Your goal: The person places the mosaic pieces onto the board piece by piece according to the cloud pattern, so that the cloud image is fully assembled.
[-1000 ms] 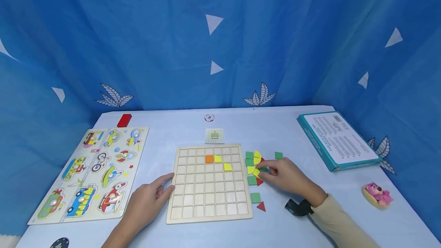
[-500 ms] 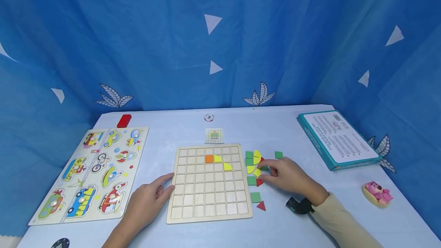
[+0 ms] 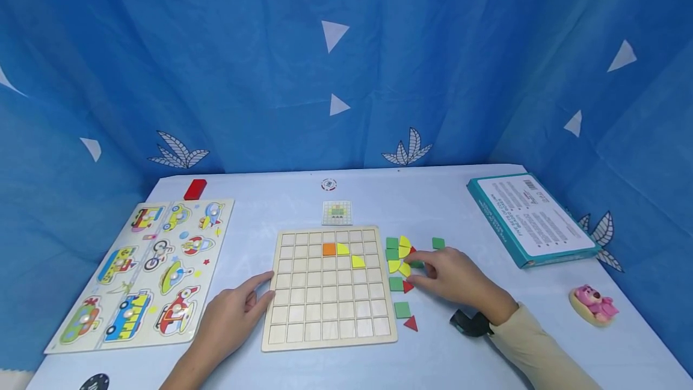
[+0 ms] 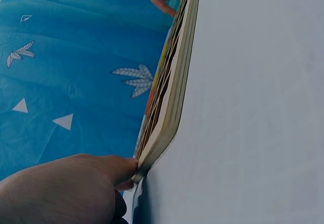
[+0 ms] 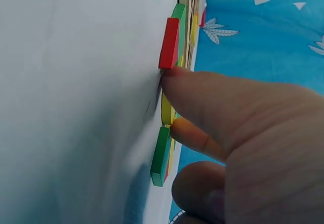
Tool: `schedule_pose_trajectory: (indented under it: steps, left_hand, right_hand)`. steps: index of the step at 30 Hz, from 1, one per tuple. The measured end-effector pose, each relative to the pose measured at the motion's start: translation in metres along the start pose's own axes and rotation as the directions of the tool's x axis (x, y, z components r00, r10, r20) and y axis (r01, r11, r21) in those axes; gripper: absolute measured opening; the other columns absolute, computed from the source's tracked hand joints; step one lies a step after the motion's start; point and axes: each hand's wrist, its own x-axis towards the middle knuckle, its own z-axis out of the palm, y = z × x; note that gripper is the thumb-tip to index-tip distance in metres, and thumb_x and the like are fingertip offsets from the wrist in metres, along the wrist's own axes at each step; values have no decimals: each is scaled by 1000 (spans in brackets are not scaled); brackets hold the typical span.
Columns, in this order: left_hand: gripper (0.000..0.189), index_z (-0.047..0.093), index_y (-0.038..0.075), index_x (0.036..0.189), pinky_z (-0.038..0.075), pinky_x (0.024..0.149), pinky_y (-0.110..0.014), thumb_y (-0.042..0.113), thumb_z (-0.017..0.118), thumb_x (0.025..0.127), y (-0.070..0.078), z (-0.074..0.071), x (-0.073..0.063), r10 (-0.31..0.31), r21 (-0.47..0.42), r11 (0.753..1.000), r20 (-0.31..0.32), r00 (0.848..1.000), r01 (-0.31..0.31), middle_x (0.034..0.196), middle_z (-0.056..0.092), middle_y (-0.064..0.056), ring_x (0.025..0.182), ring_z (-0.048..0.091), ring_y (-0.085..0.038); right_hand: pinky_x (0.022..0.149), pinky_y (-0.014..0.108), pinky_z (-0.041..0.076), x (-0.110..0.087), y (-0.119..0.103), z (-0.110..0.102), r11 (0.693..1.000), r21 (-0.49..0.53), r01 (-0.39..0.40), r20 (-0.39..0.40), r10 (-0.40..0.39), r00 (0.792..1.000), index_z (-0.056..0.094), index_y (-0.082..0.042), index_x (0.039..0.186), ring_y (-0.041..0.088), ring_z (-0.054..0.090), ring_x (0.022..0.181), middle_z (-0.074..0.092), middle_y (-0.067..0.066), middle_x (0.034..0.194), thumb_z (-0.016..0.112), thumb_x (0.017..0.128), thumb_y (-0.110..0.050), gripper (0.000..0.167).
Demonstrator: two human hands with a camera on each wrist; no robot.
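My right hand [image 3: 452, 275] pinches a yellow quarter-circle tile [image 3: 404, 269] between thumb and index finger, low over the table right of the board. In the right wrist view, this yellow tile [image 5: 167, 110] shows between thumb and finger, with a red tile [image 5: 169, 43] by the thumb and a green one [image 5: 161, 155] below. The wooden grid board [image 3: 329, 297] carries an orange square [image 3: 329, 250] and two yellow quarter-circles [image 3: 358, 262]. My left hand [image 3: 230, 321] touches the board's left edge with thumb and index finger; its thumb meets the board's side [image 4: 169, 113] in the left wrist view.
Green squares [image 3: 402, 310], red triangles [image 3: 411, 323] and more yellow tiles lie along the board's right side. A pattern card [image 3: 337, 213] stands behind the board. A vehicle puzzle [image 3: 146, 275] lies left, a teal box [image 3: 533, 218] and pink figurine [image 3: 592, 306] right.
The yellow quarter-circle at my right fingertips has shifted slightly and turned. Both hands stay in nearly the same places, and the tiles on the board have not moved.
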Motion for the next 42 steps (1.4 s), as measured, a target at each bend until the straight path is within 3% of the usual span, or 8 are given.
schedule_pose_trajectory:
  steps: [7, 26, 35, 42]
  left_hand:
    - [36, 73, 19, 127, 28, 48, -24, 33, 76, 94, 1, -1, 1, -26, 1, 1000, 25, 999, 26, 54, 37, 18, 46, 31, -2]
    - [36, 72, 18, 127, 27, 47, -24, 32, 76, 94, -1, -1, 0, -25, 6, 1000, 29, 999, 25, 53, 36, 18, 46, 30, -1]
    - [35, 73, 19, 125, 26, 46, -24, 33, 77, 93, 1, 0, 0, -8, -10, 1000, 7, 1000, 8, 53, 36, 18, 45, 29, -1]
    - [36, 72, 19, 127, 28, 47, -24, 33, 76, 94, 1, -1, 1, -30, -12, 999, 32, 999, 30, 54, 37, 17, 46, 31, -2]
  right_hand:
    - [50, 24, 30, 0, 0, 1, 1000, 13, -5, 2, 5, 1000, 75, -25, 118, 4, 37, 51, 39, -14, 56, 84, 86, -36, 35]
    - [48, 22, 29, 1, -5, -1, 998, 55, -23, -7, 23, 1000, 67, -24, 111, 4, 39, 48, 40, -15, 58, 86, 84, -36, 35]
    - [49, 22, 27, 5, -31, -5, 998, 38, 51, -14, -51, 999, 67, -24, 108, 2, 34, 48, 38, -16, 57, 85, 83, -37, 33]
    - [48, 23, 30, 19, -53, 4, 996, 66, 64, 30, -66, 997, 68, -24, 109, 3, 38, 47, 39, -14, 56, 82, 86, -39, 32]
